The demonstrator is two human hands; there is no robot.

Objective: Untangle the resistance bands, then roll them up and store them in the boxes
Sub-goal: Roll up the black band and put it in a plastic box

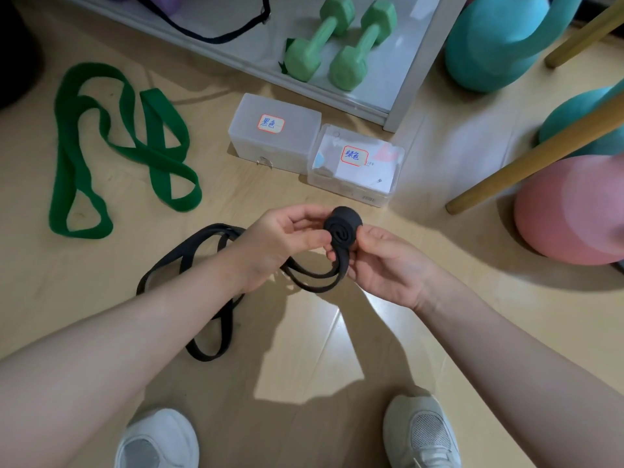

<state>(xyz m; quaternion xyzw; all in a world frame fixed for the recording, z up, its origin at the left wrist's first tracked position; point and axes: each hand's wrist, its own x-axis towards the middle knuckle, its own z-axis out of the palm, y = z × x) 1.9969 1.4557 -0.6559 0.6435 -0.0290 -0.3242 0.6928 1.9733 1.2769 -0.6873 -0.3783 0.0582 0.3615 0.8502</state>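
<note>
A black resistance band point(342, 228) is partly wound into a tight coil held up over the floor. My left hand point(280, 241) pinches the coil from the left, and my right hand point(381, 261) pinches it from the right. The band's loose length point(189, 261) trails down to the left and lies looped on the floor under my left forearm. A green resistance band point(121, 143) lies spread out in twisted loops at the far left. Two closed clear boxes stand ahead: the left box point(273, 133) and the right box point(354, 167), each with a handwritten label.
Two green dumbbells point(337, 45) rest on a grey shelf base point(401, 96) behind the boxes. Teal kettlebells point(489, 45) and a pink kettlebell point(570, 211) sit at the right among slanted wooden legs point(533, 157). My two white shoes point(422, 434) are at the bottom edge.
</note>
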